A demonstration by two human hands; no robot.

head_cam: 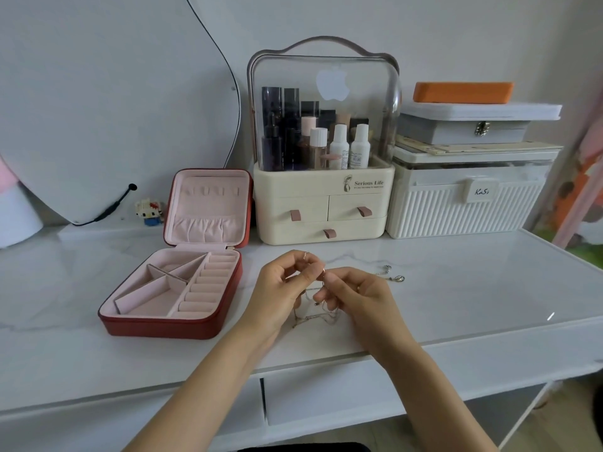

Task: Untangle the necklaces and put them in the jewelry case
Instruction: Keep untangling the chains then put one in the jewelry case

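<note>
A tangle of thin necklaces (315, 308) hangs at the middle of the frame, its lower loops trailing onto the white bench (456, 305), with one silvery strand and pendant (396, 277) lying just to the right. The red jewelry case (169, 324) sits open at centre left, lid upright, its pink compartments showing.

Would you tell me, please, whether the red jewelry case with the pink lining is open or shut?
Open: the red jewelry case has its lid standing upright, showing pink compartments with nothing visible in them.

left hand (282, 282) and right hand (354, 293) raised together, fingertips pinching
</note>
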